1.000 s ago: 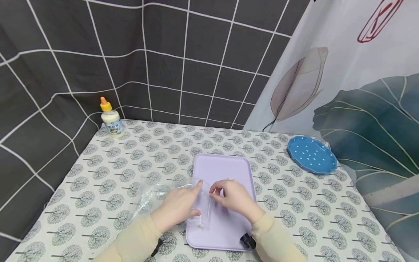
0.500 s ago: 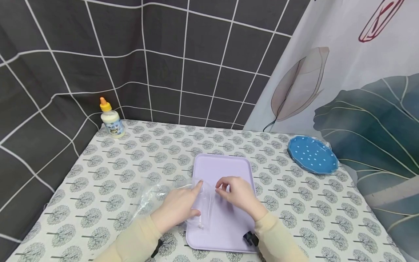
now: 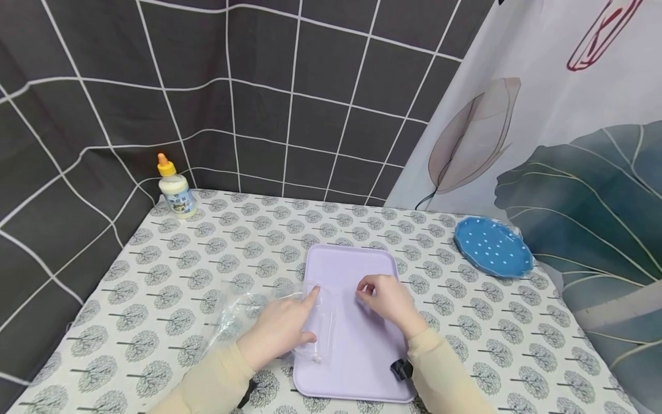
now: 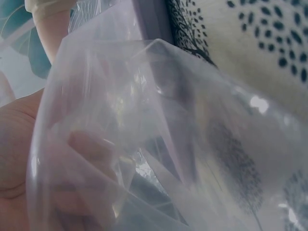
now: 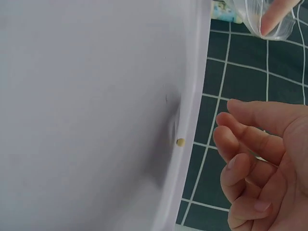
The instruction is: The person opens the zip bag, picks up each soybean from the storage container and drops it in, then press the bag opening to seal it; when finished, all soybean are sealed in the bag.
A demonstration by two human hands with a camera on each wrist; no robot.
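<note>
A clear plastic bag lies crumpled over the left part of a lilac tray and the cloth beside it. My left hand grips the bag, index finger and thumb stretched out; the other fingers are hidden in the head view and blurred through plastic in the left wrist view. Over the tray hovers my right hand, apart from the bag, fingers loosely curled. In the right wrist view I see nothing held between its thumb and fingers. A tiny yellow round thing shows at the tray's edge there.
A glue bottle with an orange-tipped yellow cap stands at the back left. At the back right lies a blue plate with white dots. Tree-patterned cloth covers the table, which meets a dark checked curtain behind.
My right hand has moved right, from the bag's edge to above the right side of the tray. The left hand and the bag have hardly moved.
</note>
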